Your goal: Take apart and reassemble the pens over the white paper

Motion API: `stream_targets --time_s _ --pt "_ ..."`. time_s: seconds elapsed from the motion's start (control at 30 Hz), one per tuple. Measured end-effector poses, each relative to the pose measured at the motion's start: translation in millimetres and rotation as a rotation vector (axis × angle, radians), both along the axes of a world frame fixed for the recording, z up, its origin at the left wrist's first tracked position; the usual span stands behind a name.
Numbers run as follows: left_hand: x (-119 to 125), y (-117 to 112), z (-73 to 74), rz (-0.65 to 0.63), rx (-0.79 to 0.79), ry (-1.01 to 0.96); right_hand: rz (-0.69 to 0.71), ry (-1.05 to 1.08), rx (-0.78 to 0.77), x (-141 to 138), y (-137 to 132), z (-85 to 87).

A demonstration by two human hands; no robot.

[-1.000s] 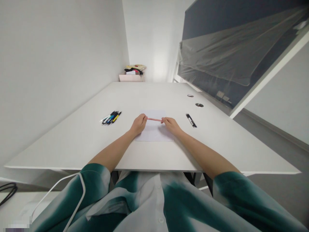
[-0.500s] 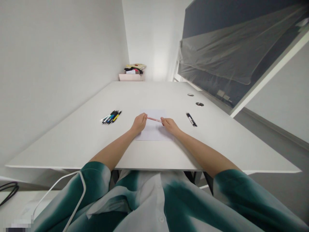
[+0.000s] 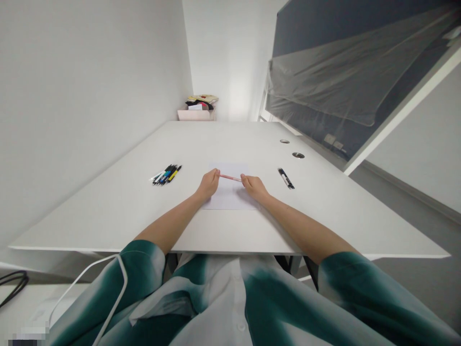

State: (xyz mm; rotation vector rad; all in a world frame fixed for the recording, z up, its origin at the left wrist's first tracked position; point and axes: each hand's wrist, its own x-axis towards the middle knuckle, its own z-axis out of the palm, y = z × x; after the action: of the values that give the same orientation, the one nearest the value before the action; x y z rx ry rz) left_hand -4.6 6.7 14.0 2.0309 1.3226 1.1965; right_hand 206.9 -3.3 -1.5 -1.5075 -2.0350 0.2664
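A thin pink pen (image 3: pixel 230 178) spans the gap between my two hands, slightly tilted, its right end a little nearer to me. My left hand (image 3: pixel 209 183) is closed on one end of it, and my right hand (image 3: pixel 254 186) pinches the other end. Both tips are hidden by my fingers. Under the hands a white sheet of paper (image 3: pixel 230 201) lies flat on the table. No marks can be made out on it.
Several pens (image 3: pixel 166 175) lie bunched to the left on the white table (image 3: pixel 230 230). On the right are black-and-white pens (image 3: pixel 285 178) side by side. Two round grommets (image 3: pixel 298 155) sit farther back. A pink box (image 3: pixel 196 115) with items stands beyond the far edge.
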Motion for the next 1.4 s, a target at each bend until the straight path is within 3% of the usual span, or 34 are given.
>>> stream_targets --time_s 0.5,0.7,0.97,1.13,1.27,1.4 --pt "2.3 -0.1 -2.0 0.023 -0.052 -0.124 -0.046 -0.126 0.075 2.2 -0.3 3.4" --pt "-2.8 0.4 -4.5 -0.053 -0.059 -0.168 -0.055 -0.108 0.061 7.3 2.7 3.0" --pt "-6.9 -1.7 -2.8 -0.080 0.017 -0.018 -0.034 -0.027 0.027 9.1 1.7 3.9" --pt "-7.0 -1.1 -5.3 -0.051 0.071 0.066 -0.045 -0.121 -0.007 8.0 -4.4 12.0" --pt "-5.9 -1.6 -8.8 -0.062 0.114 0.135 0.029 -0.218 0.005 0.7 -12.9 20.2" --pt "-1.9 -3.8 -12.1 -0.103 0.147 0.217 0.132 -0.232 0.090 -7.2 -14.3 16.3"
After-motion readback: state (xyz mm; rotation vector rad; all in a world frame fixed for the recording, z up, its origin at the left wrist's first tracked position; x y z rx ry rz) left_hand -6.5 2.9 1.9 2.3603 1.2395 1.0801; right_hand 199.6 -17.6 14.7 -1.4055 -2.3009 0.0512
